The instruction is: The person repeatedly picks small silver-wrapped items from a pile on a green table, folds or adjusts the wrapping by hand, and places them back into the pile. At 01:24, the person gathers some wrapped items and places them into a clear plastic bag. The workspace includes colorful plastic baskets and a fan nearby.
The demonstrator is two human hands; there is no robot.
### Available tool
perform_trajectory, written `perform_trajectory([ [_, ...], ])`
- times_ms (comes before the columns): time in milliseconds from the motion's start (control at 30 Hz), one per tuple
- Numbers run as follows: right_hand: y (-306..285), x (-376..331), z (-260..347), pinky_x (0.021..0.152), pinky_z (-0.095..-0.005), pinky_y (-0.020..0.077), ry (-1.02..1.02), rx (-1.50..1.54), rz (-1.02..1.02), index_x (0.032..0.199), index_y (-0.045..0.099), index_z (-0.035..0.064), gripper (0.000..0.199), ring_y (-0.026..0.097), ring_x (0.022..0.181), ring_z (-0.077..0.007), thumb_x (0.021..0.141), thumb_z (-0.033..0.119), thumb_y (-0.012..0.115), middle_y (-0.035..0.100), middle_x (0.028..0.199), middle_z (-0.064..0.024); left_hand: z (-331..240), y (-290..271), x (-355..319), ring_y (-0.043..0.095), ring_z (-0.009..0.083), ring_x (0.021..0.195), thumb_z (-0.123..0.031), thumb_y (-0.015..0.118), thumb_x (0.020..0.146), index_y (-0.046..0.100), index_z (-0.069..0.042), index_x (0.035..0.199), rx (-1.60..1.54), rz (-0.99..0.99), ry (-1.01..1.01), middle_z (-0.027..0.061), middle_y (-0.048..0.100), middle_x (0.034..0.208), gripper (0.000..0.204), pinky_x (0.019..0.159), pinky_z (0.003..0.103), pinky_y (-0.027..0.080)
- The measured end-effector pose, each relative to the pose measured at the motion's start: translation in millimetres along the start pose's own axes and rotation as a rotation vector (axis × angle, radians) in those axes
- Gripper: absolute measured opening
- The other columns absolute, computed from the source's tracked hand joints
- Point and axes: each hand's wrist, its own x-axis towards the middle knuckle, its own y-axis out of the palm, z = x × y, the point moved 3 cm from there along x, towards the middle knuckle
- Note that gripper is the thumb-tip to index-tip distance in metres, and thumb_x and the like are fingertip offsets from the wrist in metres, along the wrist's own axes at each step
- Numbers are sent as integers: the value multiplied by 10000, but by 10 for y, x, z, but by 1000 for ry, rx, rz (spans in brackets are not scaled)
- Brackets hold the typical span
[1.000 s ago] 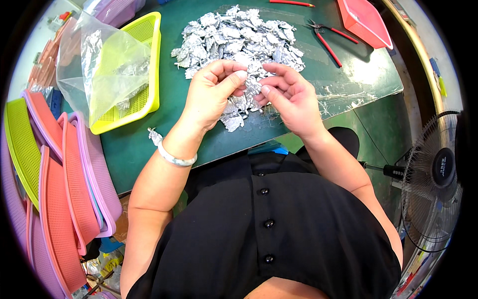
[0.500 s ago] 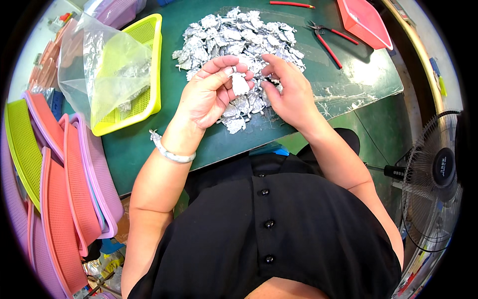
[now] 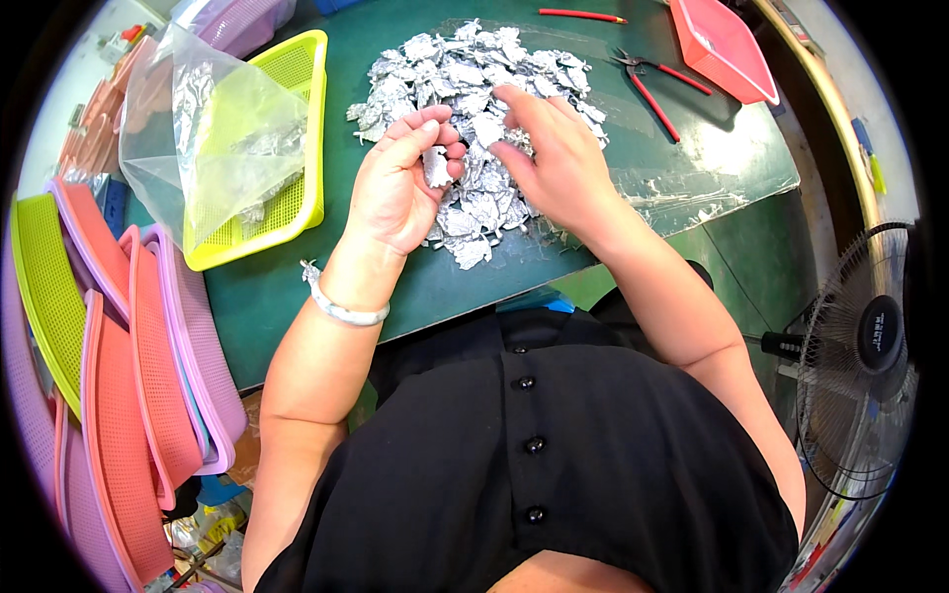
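A heap of thin, jagged silver metal pieces [image 3: 474, 208] lies on the green tabletop in front of me. Over its near left side, my left hand [image 3: 395, 193] is turned palm up. Its curled fingers hold one small silver metal piece [image 3: 436, 167]. My right hand [image 3: 563, 163] hovers over the middle of the heap, thumb and forefinger apart. Close to those fingertips is a brighter flat piece [image 3: 486, 129]; I see no grip on it. The right hand's other fingers are partly hidden behind it.
A yellow-green basket [image 3: 314, 188] with a clear plastic bag [image 3: 213, 128] stands left of the heap. Red-handled cutters [image 3: 652, 102], another red handle [image 3: 581, 15] and a pink tray [image 3: 727, 59] lie at right. Stacked baskets [image 3: 148, 366] fill the left; a fan [image 3: 875, 336] stands right.
My hands have moved apart. The left has drawn slightly left with the silver piece in its fingers; the right has shifted left and farther over the heap.
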Motion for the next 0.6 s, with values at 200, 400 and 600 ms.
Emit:
perform_trajectory([
  [200, 106, 106, -2, 726, -376, 424, -14, -111, 39, 1145, 453, 27, 506, 532, 825, -292, 684, 102, 647, 563, 868, -124, -20, -15, 2, 533, 139, 663, -57, 535, 823, 542, -21, 972, 73, -96, 14, 55, 571, 776, 153, 574, 250, 444],
  [400, 95, 72, -57, 675, -375, 447, 25, 48, -22, 1138, 444, 1, 503, 550, 762, -300, 678, 70, 637, 555, 832, -134, -11, 9, -13, 511, 114, 678, -68, 544, 827, 537, -22, 1024, 250, -134, 29, 46, 557, 822, 202, 588, 219, 432],
  [600, -32, -10, 86, 617, -304, 465, 137, 332, 1, 1147, 446, 15, 507, 559, 717, -211, 680, 31, 642, 534, 810, -108, -1, 105, -63, 512, 83, 649, -116, 566, 842, 565, -19, 1034, 387, -87, 90, 27, 561, 791, 215, 553, 200, 419],
])
